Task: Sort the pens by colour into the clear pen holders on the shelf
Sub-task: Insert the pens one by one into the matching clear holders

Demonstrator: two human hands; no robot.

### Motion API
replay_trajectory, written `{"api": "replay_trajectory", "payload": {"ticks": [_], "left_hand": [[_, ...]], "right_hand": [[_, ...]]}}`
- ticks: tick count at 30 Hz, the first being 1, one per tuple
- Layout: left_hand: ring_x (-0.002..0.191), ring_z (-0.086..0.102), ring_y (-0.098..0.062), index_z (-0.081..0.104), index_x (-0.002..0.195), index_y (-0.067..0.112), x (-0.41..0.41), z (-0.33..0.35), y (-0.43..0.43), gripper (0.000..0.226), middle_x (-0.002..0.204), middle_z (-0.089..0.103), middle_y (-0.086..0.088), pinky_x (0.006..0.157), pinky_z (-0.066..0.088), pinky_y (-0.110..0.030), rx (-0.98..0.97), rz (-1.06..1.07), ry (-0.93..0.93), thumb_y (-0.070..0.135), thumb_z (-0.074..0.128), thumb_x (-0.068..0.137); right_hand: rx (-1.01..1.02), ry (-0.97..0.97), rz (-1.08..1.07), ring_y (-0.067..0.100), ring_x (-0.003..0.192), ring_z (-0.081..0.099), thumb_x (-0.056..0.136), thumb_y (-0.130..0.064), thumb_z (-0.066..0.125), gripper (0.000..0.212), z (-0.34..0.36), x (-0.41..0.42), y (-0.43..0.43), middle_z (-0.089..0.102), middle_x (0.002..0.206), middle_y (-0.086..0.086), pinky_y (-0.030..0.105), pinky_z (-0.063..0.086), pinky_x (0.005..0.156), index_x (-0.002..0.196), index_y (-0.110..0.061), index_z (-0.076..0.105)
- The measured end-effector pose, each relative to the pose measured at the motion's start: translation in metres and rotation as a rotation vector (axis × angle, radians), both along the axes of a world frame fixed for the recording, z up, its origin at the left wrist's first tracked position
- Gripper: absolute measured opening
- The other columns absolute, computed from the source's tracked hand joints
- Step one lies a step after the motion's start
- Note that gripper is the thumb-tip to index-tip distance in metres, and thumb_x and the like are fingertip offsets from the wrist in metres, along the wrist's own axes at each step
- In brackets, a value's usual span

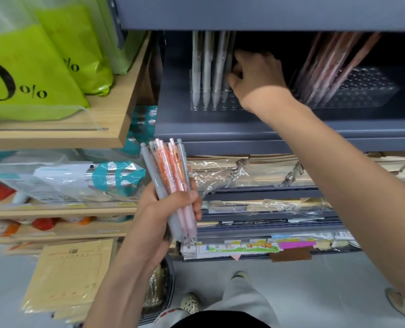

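Observation:
My left hand (173,209) grips a bundle of pens (170,181), grey and pink ones, held upright below the grey shelf (220,136). On that shelf stands a clear pen holder (196,106) with several grey pens (207,69) upright in it. My right hand (256,72) reaches into this holder and pinches a grey pen (227,65) at the right end of the row. Further right, a second clear holder (367,91) carries several pink pens (327,67) leaning left.
A wooden shelf (116,119) with green bags (31,67) juts out on the left. Below the grey shelf lie wrapped paper stacks (244,171) and sticky-note packs (291,245). Brown envelopes (71,275) sit low left. The upper grey shelf (267,13) overhangs the holders.

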State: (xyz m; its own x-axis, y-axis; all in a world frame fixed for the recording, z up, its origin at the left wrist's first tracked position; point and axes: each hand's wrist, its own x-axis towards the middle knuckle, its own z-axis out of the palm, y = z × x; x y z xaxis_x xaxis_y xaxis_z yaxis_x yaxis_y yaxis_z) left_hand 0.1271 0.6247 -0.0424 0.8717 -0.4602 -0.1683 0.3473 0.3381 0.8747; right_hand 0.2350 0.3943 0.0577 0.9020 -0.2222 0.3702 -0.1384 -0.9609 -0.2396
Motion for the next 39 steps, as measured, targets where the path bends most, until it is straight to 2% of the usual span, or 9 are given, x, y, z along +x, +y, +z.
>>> {"api": "replay_trajectory", "payload": {"ticks": [5,9,11,13,16,23,30,35,39], "left_hand": [[0.064,0.060,-0.018,0.073,0.086,0.016,-0.002,0.005,-0.001,0.026,0.078,0.062,-0.007,0.057,0.054,-0.031,-0.004,-0.023,-0.019,0.015,0.080,0.061],[0.064,0.060,-0.018,0.074,0.085,0.018,-0.004,0.010,-0.005,0.024,0.081,0.063,-0.007,0.057,0.054,-0.031,-0.005,-0.049,-0.048,0.015,0.080,0.062],[0.064,0.060,-0.018,0.073,0.086,0.017,-0.004,0.011,-0.010,0.025,0.081,0.062,-0.007,0.057,0.053,-0.030,0.000,-0.052,-0.061,0.016,0.081,0.062],[0.063,0.058,-0.020,0.073,0.087,0.018,-0.006,0.011,-0.016,0.025,0.081,0.061,-0.009,0.056,0.052,-0.031,0.007,-0.065,-0.085,0.016,0.080,0.063],[0.061,0.057,-0.021,0.073,0.088,0.015,-0.009,0.012,-0.029,0.025,0.081,0.060,-0.012,0.055,0.052,-0.032,-0.017,-0.093,-0.086,0.013,0.079,0.064],[0.055,0.055,-0.023,0.064,0.089,0.003,-0.018,0.014,-0.066,0.032,0.069,0.058,-0.010,0.051,0.050,-0.031,0.004,-0.086,-0.063,0.008,0.079,0.062],[0.058,0.055,-0.024,0.059,0.096,-0.001,-0.017,0.017,-0.102,0.031,0.070,0.058,-0.011,0.054,0.050,-0.031,0.046,-0.106,-0.098,0.002,0.076,0.071],[0.058,0.055,-0.024,0.058,0.102,-0.003,-0.018,0.017,-0.132,0.049,0.069,0.058,-0.012,0.053,0.051,-0.031,0.010,-0.092,-0.054,0.017,0.084,0.065],[0.055,0.055,-0.023,0.061,0.094,0.004,-0.019,0.017,-0.153,0.039,0.063,0.057,-0.010,0.051,0.050,-0.030,0.006,-0.095,-0.075,0.019,0.084,0.066]], "right_hand": [[0.106,-0.002,0.004,0.034,0.119,0.046,0.095,-0.027,0.053,0.023,-0.009,0.001,-0.005,0.064,0.119,0.011,0.040,0.040,0.098,0.109,-0.009,0.060],[0.213,-0.032,0.012,0.029,0.119,0.051,0.093,-0.033,0.060,0.038,-0.010,-0.004,-0.014,0.063,0.123,0.007,0.034,0.041,0.099,0.126,-0.014,0.061],[0.338,-0.183,0.058,0.021,0.105,0.060,0.092,-0.032,0.063,0.034,-0.007,-0.020,-0.017,0.069,0.110,0.003,0.030,0.046,0.091,0.121,-0.015,0.065],[0.583,-0.250,0.171,0.008,0.082,0.063,0.088,-0.027,0.066,0.017,-0.003,-0.046,-0.014,0.072,0.092,-0.002,0.026,0.051,0.075,0.103,-0.021,0.072],[0.836,-0.042,0.395,-0.001,0.059,0.059,0.087,-0.019,0.071,0.004,-0.004,-0.086,-0.005,0.072,0.075,0.002,0.013,0.046,0.054,0.088,-0.020,0.074],[1.044,0.226,0.587,0.015,0.051,0.059,0.076,-0.020,0.079,0.023,-0.015,-0.123,-0.012,0.069,0.070,0.011,0.023,0.050,0.049,0.093,-0.009,0.068],[1.147,0.250,0.552,0.020,0.060,0.067,0.080,-0.004,0.076,0.022,-0.017,-0.126,-0.047,0.071,0.074,0.017,0.027,0.056,0.058,0.098,-0.004,0.064],[1.237,0.078,0.377,0.014,0.060,0.063,0.083,0.000,0.071,0.026,-0.017,-0.130,-0.083,0.071,0.075,0.010,0.023,0.052,0.059,0.105,-0.012,0.069],[1.366,0.006,0.256,0.014,0.063,0.061,0.086,-0.005,0.069,0.021,-0.023,-0.138,-0.107,0.072,0.079,0.009,0.025,0.051,0.061,0.104,-0.014,0.072]]}}
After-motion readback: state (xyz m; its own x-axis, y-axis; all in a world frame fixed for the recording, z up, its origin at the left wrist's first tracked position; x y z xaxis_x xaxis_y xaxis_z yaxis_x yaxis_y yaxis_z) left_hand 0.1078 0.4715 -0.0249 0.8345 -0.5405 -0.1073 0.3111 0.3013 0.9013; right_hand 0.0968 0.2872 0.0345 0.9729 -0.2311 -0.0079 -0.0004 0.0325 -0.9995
